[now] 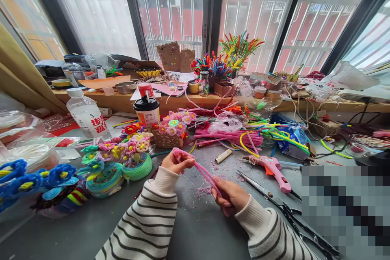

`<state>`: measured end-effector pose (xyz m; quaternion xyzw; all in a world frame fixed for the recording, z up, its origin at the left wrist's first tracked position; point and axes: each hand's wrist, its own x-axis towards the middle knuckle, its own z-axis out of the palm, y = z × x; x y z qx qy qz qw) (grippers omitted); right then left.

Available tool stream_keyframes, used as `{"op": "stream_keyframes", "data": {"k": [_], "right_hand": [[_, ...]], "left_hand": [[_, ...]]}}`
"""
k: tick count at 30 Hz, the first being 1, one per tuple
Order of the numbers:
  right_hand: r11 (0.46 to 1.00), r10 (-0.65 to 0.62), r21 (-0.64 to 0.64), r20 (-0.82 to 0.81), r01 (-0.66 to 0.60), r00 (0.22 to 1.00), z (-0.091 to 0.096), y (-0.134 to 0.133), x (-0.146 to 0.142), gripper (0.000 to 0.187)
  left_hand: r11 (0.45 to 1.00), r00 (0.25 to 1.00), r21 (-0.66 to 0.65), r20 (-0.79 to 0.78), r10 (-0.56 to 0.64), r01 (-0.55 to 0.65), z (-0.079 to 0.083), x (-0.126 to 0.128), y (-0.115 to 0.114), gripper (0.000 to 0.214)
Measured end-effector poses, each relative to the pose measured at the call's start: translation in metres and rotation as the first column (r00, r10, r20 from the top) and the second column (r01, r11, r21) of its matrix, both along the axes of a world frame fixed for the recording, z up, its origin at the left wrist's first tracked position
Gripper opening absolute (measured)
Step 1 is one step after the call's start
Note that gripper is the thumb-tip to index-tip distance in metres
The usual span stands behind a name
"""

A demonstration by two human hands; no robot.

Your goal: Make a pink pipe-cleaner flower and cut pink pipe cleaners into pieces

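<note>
My left hand (176, 161) pinches one end of a pink pipe cleaner (201, 169), fingers closed round its looped tip. My right hand (230, 196) is closed on the other end, lower and to the right. The pipe cleaner stretches taut between them above the grey table (195, 227), where pink fluff lies scattered. Both forearms wear cream sleeves with dark stripes.
A pink glue gun (272, 168) and black scissors (283, 209) lie right of my hands. Finished pipe-cleaner flower coasters (122, 158), a flower basket (171, 131), a lidded cup (146, 110), a water bottle (87, 115) and loose pipe cleaners (231, 136) crowd the table behind.
</note>
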<state>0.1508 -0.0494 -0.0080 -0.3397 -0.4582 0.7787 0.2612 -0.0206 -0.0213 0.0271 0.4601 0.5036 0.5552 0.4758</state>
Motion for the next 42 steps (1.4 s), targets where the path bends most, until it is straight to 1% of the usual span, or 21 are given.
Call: {"op": "stream_keyframes", "data": {"k": [2, 4, 7, 9, 11, 12, 13, 14, 15, 17, 18, 20, 22, 24, 27, 31, 34, 36, 38, 40, 42], "right_hand": [[0.995, -0.099, -0.027, -0.029, 0.099, 0.995, -0.002, 0.002, 0.000, 0.041], [0.979, -0.205, -0.005, -0.027, 0.205, 0.978, -0.004, 0.003, 0.000, 0.043], [0.962, -0.268, 0.043, -0.009, 0.269, 0.963, -0.003, 0.002, 0.001, 0.046], [0.946, -0.296, 0.151, 0.033, 0.289, 0.954, 0.000, 0.000, 0.002, 0.042], [0.893, -0.352, 0.324, 0.070, 0.313, 0.933, 0.003, -0.002, 0.002, 0.037], [0.871, -0.357, 0.390, 0.082, 0.300, 0.931, 0.004, -0.003, 0.002, 0.036], [0.867, -0.339, 0.416, 0.089, 0.274, 0.937, 0.004, -0.003, 0.002, 0.036], [0.887, -0.296, 0.398, 0.095, 0.236, 0.951, 0.004, -0.003, 0.001, 0.038], [0.923, -0.229, 0.339, 0.097, 0.184, 0.969, 0.003, -0.002, 0.001, 0.042], [0.986, -0.088, 0.150, 0.069, 0.077, 0.994, 0.000, -0.001, -0.001, 0.052], [0.998, -0.043, 0.051, 0.037, 0.041, 0.998, -0.001, 0.000, -0.001, 0.053], [0.994, 0.006, -0.106, -0.046, -0.010, 0.999, -0.005, 0.001, -0.002, 0.047], [0.982, 0.007, -0.187, -0.112, -0.028, 0.994, -0.008, 0.000, -0.002, 0.038], [0.976, -0.002, -0.215, -0.142, -0.029, 0.990, -0.009, -0.001, -0.003, 0.032], [0.979, -0.037, -0.205, -0.121, 0.012, 0.992, -0.012, -0.002, -0.005, 0.029], [0.988, -0.149, -0.050, -0.069, 0.145, 0.987, -0.014, -0.001, -0.007, 0.031], [0.967, -0.234, 0.095, -0.053, 0.238, 0.971, -0.010, -0.001, -0.005, 0.035], [0.929, -0.275, 0.254, -0.018, 0.270, 0.961, -0.004, -0.002, -0.002, 0.035], [0.865, -0.321, 0.413, 0.021, 0.284, 0.947, 0.002, -0.004, 0.001, 0.036], [0.807, -0.375, 0.506, 0.039, 0.305, 0.926, 0.006, -0.005, 0.003, 0.034], [0.779, -0.411, 0.531, 0.028, 0.335, 0.911, 0.006, -0.006, 0.004, 0.033]], "left_hand": [[0.999, 0.999, 0.002, 0.027, 0.034, -0.034, 0.001, -0.002, 0.001, 0.027], [0.999, 0.998, 0.000, 0.007, 0.054, -0.054, 0.002, -0.004, 0.001, 0.026], [0.998, 0.998, 0.022, -0.039, 0.057, -0.056, 0.004, -0.006, 0.001, 0.024], [0.994, 0.995, 0.071, -0.045, 0.085, -0.082, 0.006, -0.007, 0.001, 0.022], [0.985, 0.991, 0.119, -0.040, 0.128, -0.122, 0.006, -0.005, 0.000, 0.019], [0.984, 0.990, 0.125, -0.038, 0.134, -0.128, 0.006, -0.005, -0.001, 0.018], [0.984, 0.991, 0.123, -0.038, 0.131, -0.126, 0.006, -0.004, -0.001, 0.018], [0.987, 0.992, 0.114, -0.036, 0.121, -0.116, 0.006, -0.003, -0.001, 0.018], [0.989, 0.993, 0.104, -0.035, 0.109, -0.105, 0.006, -0.003, -0.001, 0.018], [0.992, 0.996, 0.090, -0.032, 0.086, -0.083, 0.006, -0.003, -0.001, 0.019], [0.994, 0.997, 0.087, -0.029, 0.074, -0.071, 0.006, -0.004, -0.001, 0.019], [0.996, 0.999, 0.080, -0.023, 0.045, -0.043, 0.007, -0.005, 0.000, 0.019], [0.998, 1.000, 0.056, -0.026, -0.003, 0.005, 0.008, -0.007, 0.000, 0.020], [0.999, 0.999, 0.035, -0.027, -0.029, 0.030, 0.008, -0.008, 0.001, 0.020], [0.999, 1.000, 0.041, -0.017, 0.022, -0.021, 0.005, -0.007, 0.001, 0.020], [0.994, 0.998, 0.096, 0.016, 0.056, -0.057, 0.004, -0.005, 0.001, 0.018], [0.993, 0.999, 0.110, -0.006, 0.047, -0.046, 0.006, -0.007, 0.001, 0.016], [0.993, 0.999, 0.113, -0.029, 0.044, -0.040, 0.007, -0.009, 0.002, 0.017], [0.992, 0.998, 0.117, -0.042, 0.051, -0.046, 0.007, -0.010, 0.002, 0.017], [0.989, 0.996, 0.133, -0.051, 0.073, -0.065, 0.005, -0.009, 0.002, 0.018], [0.980, 0.994, 0.175, -0.043, 0.099, -0.090, 0.004, -0.007, 0.002, 0.019]]}}
